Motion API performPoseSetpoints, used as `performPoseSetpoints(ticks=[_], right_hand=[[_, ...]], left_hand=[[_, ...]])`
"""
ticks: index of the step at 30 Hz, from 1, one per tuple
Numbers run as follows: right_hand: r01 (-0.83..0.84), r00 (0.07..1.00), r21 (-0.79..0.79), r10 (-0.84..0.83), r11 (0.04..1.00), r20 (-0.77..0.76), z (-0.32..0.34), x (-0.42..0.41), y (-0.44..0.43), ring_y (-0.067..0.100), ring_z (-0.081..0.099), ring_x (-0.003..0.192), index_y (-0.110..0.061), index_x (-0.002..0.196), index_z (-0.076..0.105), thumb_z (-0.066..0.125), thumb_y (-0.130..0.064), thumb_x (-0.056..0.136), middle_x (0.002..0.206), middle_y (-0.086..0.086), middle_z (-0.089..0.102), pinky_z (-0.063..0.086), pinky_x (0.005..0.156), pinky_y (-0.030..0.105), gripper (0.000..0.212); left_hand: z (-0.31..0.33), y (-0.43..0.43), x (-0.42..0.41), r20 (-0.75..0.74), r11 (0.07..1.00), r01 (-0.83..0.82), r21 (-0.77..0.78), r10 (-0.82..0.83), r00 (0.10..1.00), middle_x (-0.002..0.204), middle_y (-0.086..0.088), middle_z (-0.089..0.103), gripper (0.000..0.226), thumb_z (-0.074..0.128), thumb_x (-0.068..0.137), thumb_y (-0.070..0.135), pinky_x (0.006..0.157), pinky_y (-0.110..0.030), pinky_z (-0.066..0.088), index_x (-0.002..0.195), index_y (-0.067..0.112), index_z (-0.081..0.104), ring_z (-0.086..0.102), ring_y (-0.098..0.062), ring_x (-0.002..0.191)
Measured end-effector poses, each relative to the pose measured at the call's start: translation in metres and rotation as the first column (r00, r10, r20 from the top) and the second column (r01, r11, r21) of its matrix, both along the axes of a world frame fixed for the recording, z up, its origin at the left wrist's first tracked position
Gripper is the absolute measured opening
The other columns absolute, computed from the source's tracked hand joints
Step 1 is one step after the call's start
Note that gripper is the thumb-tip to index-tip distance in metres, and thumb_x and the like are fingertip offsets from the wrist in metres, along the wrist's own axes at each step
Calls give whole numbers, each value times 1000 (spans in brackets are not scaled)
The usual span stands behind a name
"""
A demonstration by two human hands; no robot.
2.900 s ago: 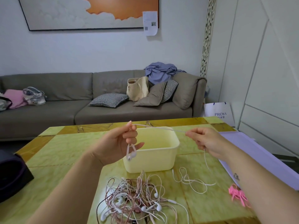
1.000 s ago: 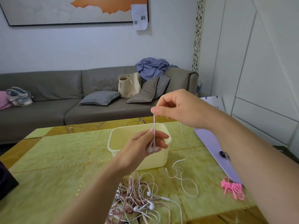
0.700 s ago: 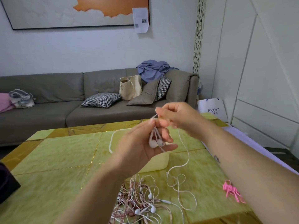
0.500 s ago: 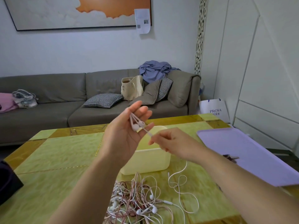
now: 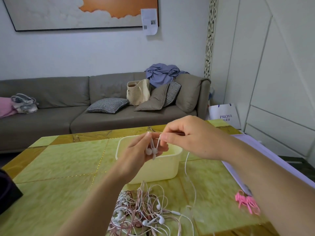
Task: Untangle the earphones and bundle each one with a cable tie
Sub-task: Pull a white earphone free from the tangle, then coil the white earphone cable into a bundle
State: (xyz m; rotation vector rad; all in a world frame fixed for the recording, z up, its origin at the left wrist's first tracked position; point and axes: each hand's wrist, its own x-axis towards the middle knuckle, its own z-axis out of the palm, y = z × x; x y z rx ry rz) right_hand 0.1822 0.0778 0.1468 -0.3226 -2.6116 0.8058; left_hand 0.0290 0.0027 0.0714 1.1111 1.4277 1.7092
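The left hand [image 5: 136,155], at frame centre, grips the earbuds of one white earphone [image 5: 149,151] while the right hand [image 5: 192,137], just to its right, pinches its cable, whose slack hangs downward to the desk [image 5: 59,159]; the pink cable ties [image 5: 247,201] lie lower right, nearer the right hand.

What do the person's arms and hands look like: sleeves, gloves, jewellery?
The left forearm and right forearm are bare, with no sleeve in view. The left hand and right hand wear no gloves; no ring, watch or bracelet shows.
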Motion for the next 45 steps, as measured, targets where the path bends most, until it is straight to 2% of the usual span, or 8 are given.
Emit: performPoseSetpoints(ticks=[7, 10, 15, 25, 29, 36, 39, 45], right_hand=[[-44, 997, -55, 41, 998, -59, 9, 6, -5, -1, 44, 44, -11, 79, 70, 54, -21, 95, 43, -17, 46, 33, 50, 9, 25], [-56, 997, -46, 53, 997, -58, 9, 7, -5, 6, 33, 45, -16, 75, 70, 56, -26, 94, 48, -10, 36, 28, 48, 16, 26], [-80, 997, -20, 80, 997, -12, 10, 8, -7, 7, 31, 44, -19, 71, 70, 56, -27, 93, 47, -8, 34, 28, 46, 15, 26], [-75, 993, -37, 72, 996, -94, 14, 2, 1, 1, 43, 44, -10, 73, 69, 55, -22, 94, 45, -18, 50, 32, 51, 9, 28], [17, 982, -44, -25, 999, -189, 11, -10, 17, 11, 36, 51, -14, 70, 68, 55, -28, 94, 53, 1, 43, 29, 50, 16, 31], [65, 965, -323, -141, 944, -219, -28, -34, 44, 7, 38, 53, -14, 70, 66, 57, -32, 93, 56, -2, 43, 33, 57, 21, 31], [53, 975, -373, -129, 926, -183, -59, -39, 43, 13, 37, 58, -1, 77, 65, 57, -30, 94, 61, 3, 45, 29, 57, 29, 34], [-11, 992, -145, 29, 989, 123, -73, -25, 15, 10, 41, 55, -28, 93, 70, 51, -31, 97, 56, -9, 44, 32, 54, 24, 20]], left_hand=[[7, 1, -6, 80, 993, -58, 106, 50, 996, 90, -15, 70, 36, 32, 102, 21, 89, -37, 51, 111, 4, 62, 65, -27, 87], [12, 2, -11, 251, 981, -120, 155, 79, 965, 77, -5, 71, 33, 32, 102, 19, 66, -22, 56, 106, 6, 61, 68, -12, 71], [15, 5, -20, 503, 977, -160, 143, 67, 862, 92, -9, 72, 35, 33, 102, 24, 64, -22, 58, 100, 4, 61, 71, -16, 83], [2, 0, 10, -74, 999, 39, 6, -38, 996, 89, -8, 74, 46, 29, 99, 35, 92, -38, 49, 92, 13, 68, 68, -21, 92], [6, -8, 23, -70, 988, 155, -8, -155, 985, 82, -7, 72, 49, 36, 92, 46, 91, -38, 52, 95, 8, 66, 68, -22, 87], [20, -15, 30, 182, 933, 330, 140, -352, 918, 67, -6, 59, 29, 44, 94, 25, 85, -43, 54, 96, 5, 65, 63, -19, 65], [28, -13, 26, 315, 937, 235, 259, -312, 896, 69, -6, 62, 33, 39, 90, 24, 80, -38, 56, 105, 3, 60, 65, -18, 67], [18, -5, -4, 282, 972, -27, 235, -41, 959, 99, -6, 72, 33, 29, 102, 15, 92, -35, 50, 119, 9, 57, 68, -19, 97]])
